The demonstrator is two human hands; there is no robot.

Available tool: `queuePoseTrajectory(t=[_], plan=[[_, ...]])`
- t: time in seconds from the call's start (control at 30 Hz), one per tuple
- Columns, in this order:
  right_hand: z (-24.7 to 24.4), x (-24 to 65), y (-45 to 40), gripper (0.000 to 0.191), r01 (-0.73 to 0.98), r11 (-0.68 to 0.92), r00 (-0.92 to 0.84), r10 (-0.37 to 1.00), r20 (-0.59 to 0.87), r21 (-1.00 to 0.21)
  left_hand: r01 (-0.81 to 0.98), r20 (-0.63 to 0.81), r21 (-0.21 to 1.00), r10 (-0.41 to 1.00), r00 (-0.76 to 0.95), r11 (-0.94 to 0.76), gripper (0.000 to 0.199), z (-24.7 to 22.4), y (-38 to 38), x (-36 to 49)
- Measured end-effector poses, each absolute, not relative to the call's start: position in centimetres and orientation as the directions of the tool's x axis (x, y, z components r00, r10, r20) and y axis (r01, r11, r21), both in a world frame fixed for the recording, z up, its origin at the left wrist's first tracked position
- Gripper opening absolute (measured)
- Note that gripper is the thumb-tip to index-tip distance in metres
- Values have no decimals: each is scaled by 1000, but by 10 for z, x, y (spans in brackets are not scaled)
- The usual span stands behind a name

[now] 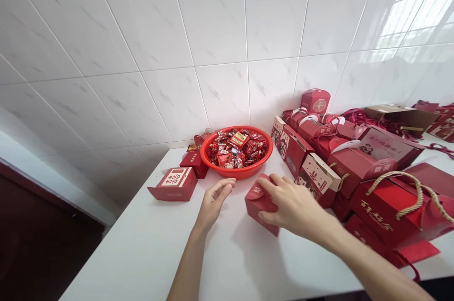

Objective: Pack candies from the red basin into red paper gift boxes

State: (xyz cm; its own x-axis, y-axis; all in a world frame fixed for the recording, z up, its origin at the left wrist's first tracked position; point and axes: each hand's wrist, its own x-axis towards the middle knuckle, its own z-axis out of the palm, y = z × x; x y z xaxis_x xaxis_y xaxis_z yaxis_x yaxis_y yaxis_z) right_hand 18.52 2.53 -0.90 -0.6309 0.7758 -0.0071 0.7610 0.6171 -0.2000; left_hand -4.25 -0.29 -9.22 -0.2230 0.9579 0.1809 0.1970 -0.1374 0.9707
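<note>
Fingers (pixel 265 184) of the right hand (pixel 292 204) are shut tight on one small red box (pixel 258 204). The left hand (pixel 214 197) holds nothing; its fingers bend softly, and it is near the box but not touching it. The two hands are apart.

The box is plain red, with flat sides and a round flap folded over the top. The flap has pale marks, too blurry to read. The box is in front of the bowl, over the white table (pixel 142 258); I cannot tell if its bottom touches.

There is one round red bowl (pixel 244 175), just behind the hands. It is full of sweets (pixel 230 152) in shiny wrappers, mostly red, too many to count.

Two red boxes are on the left: one with a white label (pixel 173 178), and a darker one (pixel 196 163) close to the bowl.

On the right is a big pile of red boxes (pixel 345 161), too jumbled to count. One box with a round gold picture (pixel 315 101) is at the top. One big box with rope handles (pixel 374 211) is in front. One brown carton (pixel 402 114) is at the back.
</note>
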Motion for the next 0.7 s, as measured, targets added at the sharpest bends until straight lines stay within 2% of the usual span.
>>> queuePoseTrajectory(t=[0.17,0.23,0.37,0.5,0.6,0.7], plan=[[81,259,41,70,820,540,-519,841,152,-191,164,150,981,950,-272,-107,46,-94,-2,-47],[122,282,71,62,888,430,-396,896,201,-163,180,142,979,953,-266,-96,45,-95,-1,-45],[181,304,157,55,963,264,-222,901,374,-64,217,131,973,956,-263,-74,44,-97,1,-43],[188,310,236,59,990,106,-69,937,343,-88,229,122,972,948,-293,-54,44,-101,5,-45],[170,312,274,58,991,-7,44,961,271,-137,219,86,976,942,-325,-14,44,-105,7,-47],[147,314,295,60,977,-32,71,981,180,-211,216,64,976,941,-333,10,43,-107,7,-48]])
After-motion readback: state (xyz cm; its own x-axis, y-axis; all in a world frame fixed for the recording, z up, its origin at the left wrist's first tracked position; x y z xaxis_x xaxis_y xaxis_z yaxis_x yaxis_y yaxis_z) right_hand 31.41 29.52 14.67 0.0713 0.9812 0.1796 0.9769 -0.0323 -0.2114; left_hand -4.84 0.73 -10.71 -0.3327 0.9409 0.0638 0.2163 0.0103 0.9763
